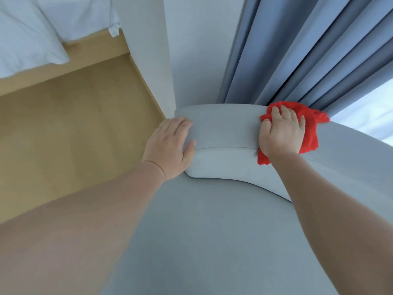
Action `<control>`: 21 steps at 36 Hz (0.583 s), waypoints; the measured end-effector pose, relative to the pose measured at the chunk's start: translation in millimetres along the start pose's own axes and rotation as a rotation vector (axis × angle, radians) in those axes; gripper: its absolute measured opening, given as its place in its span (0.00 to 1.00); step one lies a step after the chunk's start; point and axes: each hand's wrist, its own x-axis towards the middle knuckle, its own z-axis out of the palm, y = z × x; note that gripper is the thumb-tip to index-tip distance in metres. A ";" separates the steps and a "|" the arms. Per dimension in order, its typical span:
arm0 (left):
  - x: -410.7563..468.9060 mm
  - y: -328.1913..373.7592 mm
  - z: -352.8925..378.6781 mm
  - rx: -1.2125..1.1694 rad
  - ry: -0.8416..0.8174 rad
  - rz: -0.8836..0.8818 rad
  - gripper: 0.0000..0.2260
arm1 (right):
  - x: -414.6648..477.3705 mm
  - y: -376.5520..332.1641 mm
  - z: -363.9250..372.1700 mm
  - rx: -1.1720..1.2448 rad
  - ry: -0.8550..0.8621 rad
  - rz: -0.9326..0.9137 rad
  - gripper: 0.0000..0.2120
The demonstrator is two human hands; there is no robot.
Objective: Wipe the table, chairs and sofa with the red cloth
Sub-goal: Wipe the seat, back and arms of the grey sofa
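A grey upholstered sofa (212, 231) fills the lower middle of the head view, its curved backrest (225, 128) running across the centre. My right hand (280, 133) lies flat on the red cloth (310, 133) and presses it against the top of the backrest at the right. The cloth sticks out past my fingers and below my wrist. My left hand (170, 145) rests on the backrest's left end, thumb on the front face, fingers over the top, holding no cloth.
Blue-grey curtains (308, 50) hang right behind the backrest, with a bright window (370, 116) at the right. A white wall corner (168, 60) stands behind the sofa. Wooden floor (74, 124) lies to the left, and a bed with white bedding (32, 28) sits top left.
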 end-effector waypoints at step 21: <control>-93.4 -61.5 -12.4 -0.160 0.070 -0.225 0.20 | -22.9 -118.4 23.8 -0.032 0.027 -0.253 0.29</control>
